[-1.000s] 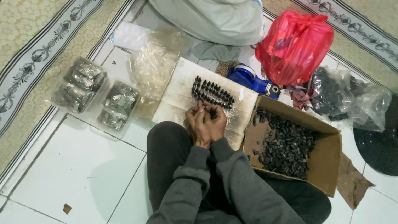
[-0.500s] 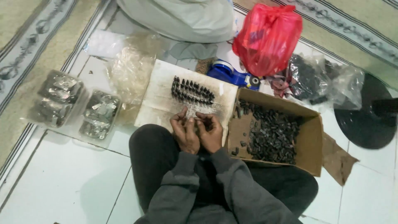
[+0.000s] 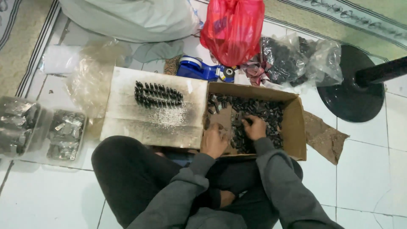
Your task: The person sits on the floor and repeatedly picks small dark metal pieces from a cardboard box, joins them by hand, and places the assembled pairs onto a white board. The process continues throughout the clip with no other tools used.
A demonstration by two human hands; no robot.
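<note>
Head view: person sits cross-legged on the tiled floor (image 3: 46, 199), both hands down in the cardboard box (image 3: 296, 127) of small dark parts (image 3: 254, 111) at the knees, so the stock lies within easy reach; the left hand (image 3: 213, 142) rests at the box's near-left corner, fingers curled down, and whether they pinch a part cannot be told, while the right hand (image 3: 254, 127) lies on the heap with fingers bent into the parts, grip likewise hidden. Just left of the box a dusty board (image 3: 127, 123) bears neat rows of parts (image 3: 157, 94), apparently laid side by side to keep sorted ones apart from the loose heap; beyond stand a blue tape dispenser (image 3: 199, 70), a red bag (image 3: 233, 27) and clear bags (image 3: 292, 59) of dark pieces.
</note>
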